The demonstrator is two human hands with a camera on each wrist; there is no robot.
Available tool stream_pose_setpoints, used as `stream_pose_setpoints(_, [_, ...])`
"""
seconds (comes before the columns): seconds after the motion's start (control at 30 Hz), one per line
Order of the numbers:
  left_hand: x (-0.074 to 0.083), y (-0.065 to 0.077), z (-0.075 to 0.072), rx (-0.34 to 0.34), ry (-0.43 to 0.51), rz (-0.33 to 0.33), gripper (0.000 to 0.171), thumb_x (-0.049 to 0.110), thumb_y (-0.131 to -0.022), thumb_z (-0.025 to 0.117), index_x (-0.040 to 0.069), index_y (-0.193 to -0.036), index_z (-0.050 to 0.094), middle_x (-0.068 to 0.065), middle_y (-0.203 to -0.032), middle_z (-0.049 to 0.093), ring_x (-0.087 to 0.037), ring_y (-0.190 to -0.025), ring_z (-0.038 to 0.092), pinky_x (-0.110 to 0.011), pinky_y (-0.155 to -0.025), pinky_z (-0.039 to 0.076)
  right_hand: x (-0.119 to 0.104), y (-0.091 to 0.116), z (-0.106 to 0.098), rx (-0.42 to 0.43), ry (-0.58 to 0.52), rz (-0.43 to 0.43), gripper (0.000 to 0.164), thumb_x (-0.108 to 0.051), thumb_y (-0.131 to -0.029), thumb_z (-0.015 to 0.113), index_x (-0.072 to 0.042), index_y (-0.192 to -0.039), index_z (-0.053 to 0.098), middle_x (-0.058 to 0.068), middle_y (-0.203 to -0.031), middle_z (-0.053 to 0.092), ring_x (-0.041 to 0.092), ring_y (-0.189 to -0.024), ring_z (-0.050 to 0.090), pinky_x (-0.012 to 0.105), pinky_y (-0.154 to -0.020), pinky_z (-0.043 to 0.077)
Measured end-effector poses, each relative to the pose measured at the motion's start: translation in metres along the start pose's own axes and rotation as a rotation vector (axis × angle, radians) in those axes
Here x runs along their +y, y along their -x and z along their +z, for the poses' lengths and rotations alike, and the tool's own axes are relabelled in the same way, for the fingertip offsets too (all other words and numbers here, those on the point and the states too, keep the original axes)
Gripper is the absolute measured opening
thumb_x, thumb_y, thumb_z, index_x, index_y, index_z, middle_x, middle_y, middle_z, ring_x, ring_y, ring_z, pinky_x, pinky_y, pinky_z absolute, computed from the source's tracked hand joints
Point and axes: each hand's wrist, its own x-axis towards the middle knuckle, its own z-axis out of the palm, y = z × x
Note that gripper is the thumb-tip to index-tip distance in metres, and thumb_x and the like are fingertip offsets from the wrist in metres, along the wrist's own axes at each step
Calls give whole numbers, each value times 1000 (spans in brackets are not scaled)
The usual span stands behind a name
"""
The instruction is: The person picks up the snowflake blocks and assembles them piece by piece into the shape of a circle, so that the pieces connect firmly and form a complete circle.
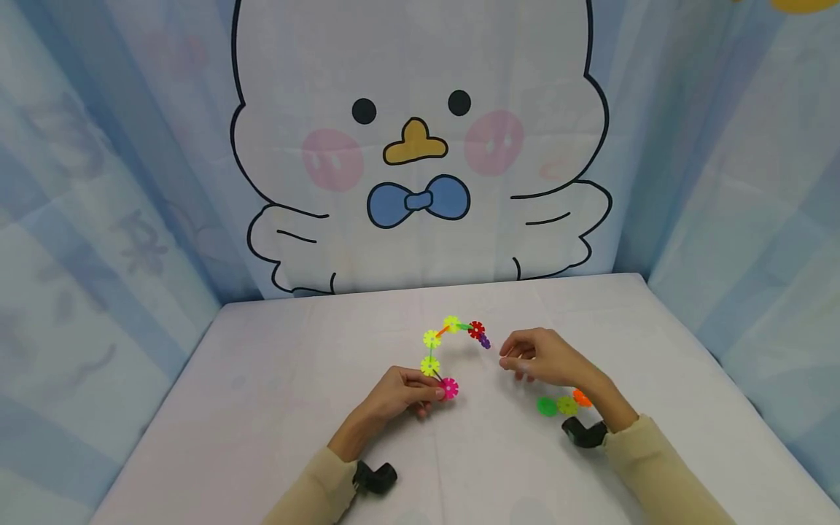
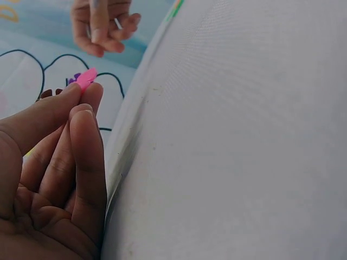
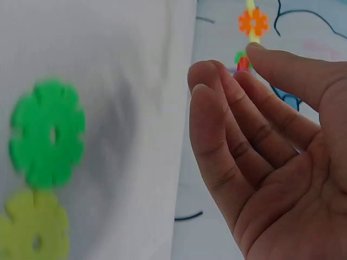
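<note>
A curved chain of notched snowflake discs [image 1: 429, 365] arches over the white table, with pink, yellow, red and purple pieces and some slotted in edge-on. My left hand [image 1: 402, 394] pinches the pink disc [image 1: 450, 388] at its near end between thumb and finger; the left wrist view shows that pink piece [image 2: 87, 79] at the fingertips. To the right of the purple disc [image 1: 484, 341] at the other end hovers my right hand [image 1: 543, 357], apart from it. Its fingers are loosely bent, and the right wrist view shows nothing between thumb and fingertips.
Below my right hand lie a green disc [image 1: 547, 407], a yellow-green disc [image 1: 567, 405] and an orange disc [image 1: 581, 397], close to the right wrist camera [image 1: 584, 433]. Behind the table [image 1: 262, 364] hangs a curtain [image 1: 420, 248] with a cartoon bird.
</note>
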Motion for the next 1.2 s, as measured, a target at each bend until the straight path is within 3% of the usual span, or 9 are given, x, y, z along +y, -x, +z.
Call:
stream_pose_setpoints(0.33, [0, 1, 1, -2, -1, 14, 28, 20, -93, 83, 0, -112, 79, -6, -88, 81, -9, -66, 64, -22, -66, 58, 48, 29, -55, 10, 203, 92, 17, -21, -95, 79, -6, -102, 75, 3, -92, 73, 15, -75, 63, 25, -65, 55])
stream_pose_setpoints(0.53, [0, 0, 1, -5, 3, 4, 27, 20, -94, 82, 1, -112, 79, -6, -89, 81, -10, -66, 65, -21, -66, 58, 66, 46, -75, -4, 222, 187, 23, -20, -90, 83, -3, -102, 73, 2, -87, 68, 17, -75, 58, 25, -64, 52])
stream_pose_setpoints(0.93, [0, 0, 0, -7, 22, 5, 25, 16, -93, 83, -2, -110, 79, -2, -81, 78, -9, -65, 64, -21, -64, 57, 81, 51, -81, -46, 206, 276, 26, -22, -84, 90, -6, -95, 73, 2, -82, 62, 18, -74, 55, 27, -64, 46])
stream_pose_setpoints(1.2, [1, 0, 1, 4, 6, -2, 25, 16, -93, 83, -2, -111, 79, 0, -78, 76, -8, -64, 64, -22, -64, 57, 79, 49, -79, -39, 226, 261, 27, -19, -83, 90, -7, -93, 68, 3, -84, 60, 19, -75, 54, 29, -65, 48])
